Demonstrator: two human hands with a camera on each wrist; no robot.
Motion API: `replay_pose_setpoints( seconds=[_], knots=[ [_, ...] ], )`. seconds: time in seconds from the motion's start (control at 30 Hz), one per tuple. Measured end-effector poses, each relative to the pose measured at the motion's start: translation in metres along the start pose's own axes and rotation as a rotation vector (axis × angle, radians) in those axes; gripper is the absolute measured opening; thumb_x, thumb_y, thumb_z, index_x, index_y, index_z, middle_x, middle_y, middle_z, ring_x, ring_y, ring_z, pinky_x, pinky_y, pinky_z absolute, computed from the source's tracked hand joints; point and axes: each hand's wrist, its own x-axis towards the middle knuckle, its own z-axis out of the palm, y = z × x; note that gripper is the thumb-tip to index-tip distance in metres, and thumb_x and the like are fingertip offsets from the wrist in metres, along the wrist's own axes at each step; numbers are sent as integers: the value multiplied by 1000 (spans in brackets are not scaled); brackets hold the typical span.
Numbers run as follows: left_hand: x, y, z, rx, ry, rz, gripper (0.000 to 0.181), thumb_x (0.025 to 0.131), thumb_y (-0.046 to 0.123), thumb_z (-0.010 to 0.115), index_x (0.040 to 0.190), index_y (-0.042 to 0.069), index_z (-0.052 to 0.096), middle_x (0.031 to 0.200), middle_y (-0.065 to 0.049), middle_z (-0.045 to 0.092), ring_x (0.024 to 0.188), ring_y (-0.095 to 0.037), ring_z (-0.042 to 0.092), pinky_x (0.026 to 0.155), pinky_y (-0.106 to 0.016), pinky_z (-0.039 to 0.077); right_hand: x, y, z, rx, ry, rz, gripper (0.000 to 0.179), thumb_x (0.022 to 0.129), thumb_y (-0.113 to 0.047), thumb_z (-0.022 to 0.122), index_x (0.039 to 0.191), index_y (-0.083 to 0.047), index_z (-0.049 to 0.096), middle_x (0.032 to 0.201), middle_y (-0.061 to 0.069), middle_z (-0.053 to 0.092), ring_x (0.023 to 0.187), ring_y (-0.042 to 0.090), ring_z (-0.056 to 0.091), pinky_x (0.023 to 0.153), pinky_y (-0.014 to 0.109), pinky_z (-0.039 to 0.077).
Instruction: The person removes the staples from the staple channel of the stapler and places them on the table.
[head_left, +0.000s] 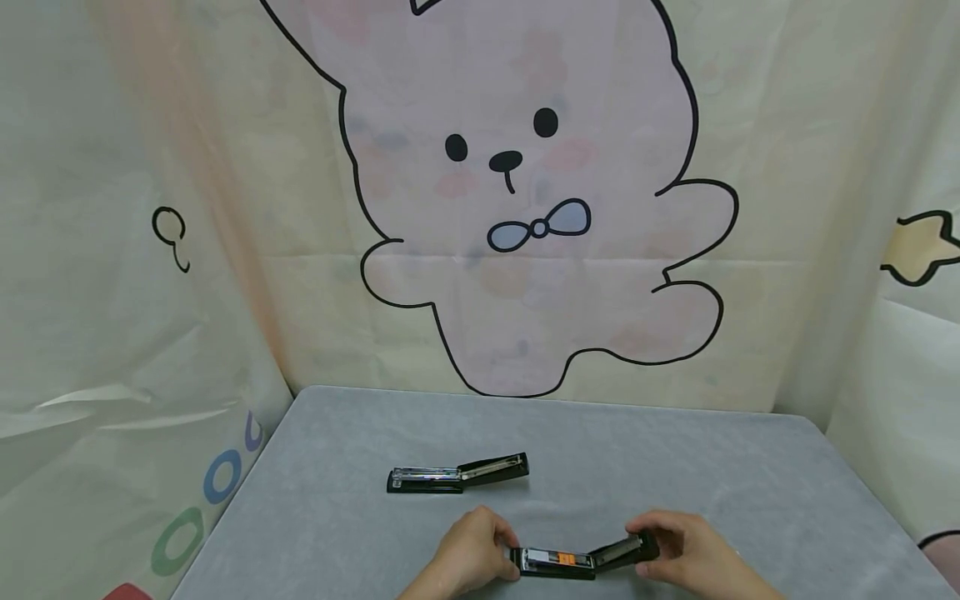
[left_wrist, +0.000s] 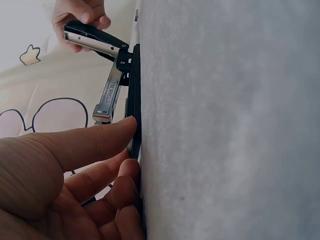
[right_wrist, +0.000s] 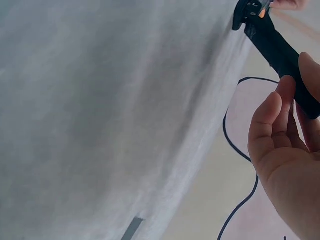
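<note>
A black stapler (head_left: 557, 563) lies opened out near the front of the table, its base to the left and its top arm folded back to the right. An orange patch shows on the base. My left hand (head_left: 474, 546) pinches the base's left end between thumb and fingers. With thumb and fingertips, my right hand (head_left: 688, 552) holds the far end of the top arm (right_wrist: 280, 55). In the left wrist view, the metal staple channel (left_wrist: 108, 95) tilts up from the black base (left_wrist: 134, 95). A second black stapler (head_left: 457, 473), likewise opened out, lies farther back, touched by neither hand.
A grey cloth (head_left: 660, 467) covers the table. Behind it hangs a pale curtain (head_left: 322, 333) printed with a cartoon animal, and more curtain closes in the left and right sides.
</note>
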Motion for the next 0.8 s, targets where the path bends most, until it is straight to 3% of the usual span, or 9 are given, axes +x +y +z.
replay_pose_setpoints(
  seconds=[0.27,0.37,0.53,0.8],
  knots=[
    [0,0,0,6,4,11,27,62,-3,93,75,13,76,59,6,56,56,-11,49,55,-29,37,-4,15,-6,4,-41,-114,38,93,1,75,122,19,59,111,-12,70,61,22,47,54,37,41],
    [-1,1,0,4,1,3,27,62,-3,93,75,13,76,59,5,55,56,-11,49,55,-29,37,-5,18,-7,-3,-43,-115,38,93,-1,76,121,19,60,105,-9,71,59,26,43,52,38,38],
    [-1,3,0,8,4,2,27,62,-3,93,75,12,76,60,5,55,57,-11,48,55,-29,36,-7,24,-9,-34,-45,-97,37,93,-2,77,119,19,61,89,-6,68,55,17,44,49,33,40],
    [-2,3,-1,4,-2,0,27,62,-4,93,75,12,76,60,5,54,56,-11,48,54,-28,35,-10,32,-13,-63,-59,-17,36,93,-4,77,118,17,63,87,-6,71,65,3,57,58,27,49]
  ],
)
